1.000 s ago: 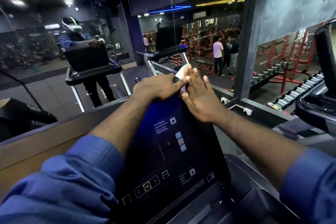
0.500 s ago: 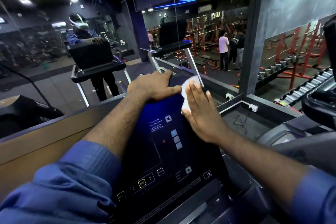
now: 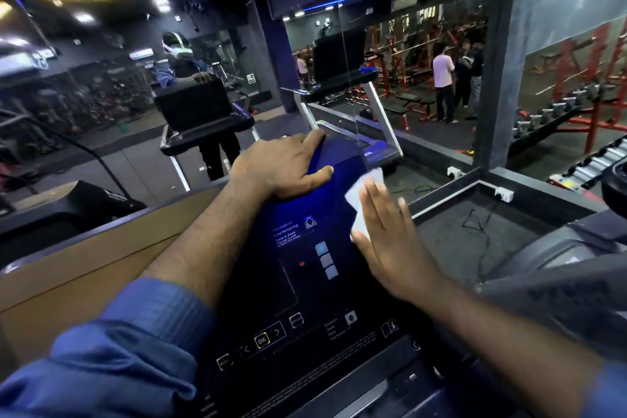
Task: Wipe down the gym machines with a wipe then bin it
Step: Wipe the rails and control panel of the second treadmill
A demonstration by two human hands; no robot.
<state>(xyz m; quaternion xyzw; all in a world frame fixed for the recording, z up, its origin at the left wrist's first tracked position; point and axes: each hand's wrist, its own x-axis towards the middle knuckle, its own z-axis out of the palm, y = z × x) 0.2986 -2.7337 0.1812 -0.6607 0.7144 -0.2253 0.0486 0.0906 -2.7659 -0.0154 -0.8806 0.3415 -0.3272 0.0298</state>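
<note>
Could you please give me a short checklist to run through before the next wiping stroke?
1. The white rectangular wipe sits under the right hand: ok.
2. That hand lies flat, pressing the wipe on the dark glossy treadmill console: ok.
3. The left hand grips the console's top edge: ok.
4. Area round the yellow-framed OK button wiped: cannot tell.
5. A bin in view: not ok.

The left sleeve (image 3: 112, 360), at 8 o'clock, is blue cloth with a fine ribbed weave, bunched in folds. Its edge lies partway along the forearm, which is bare from there to the left hand (image 3: 281, 170). The right sleeve (image 3: 607, 394), at 4 o'clock, is the same blue, with only a corner showing. At 10 o'clock the mirrored reflection (image 3: 190, 92) shows a white headset (image 3: 177, 46), blue shirt (image 3: 166, 76) and dark trousers (image 3: 217, 153).
</note>
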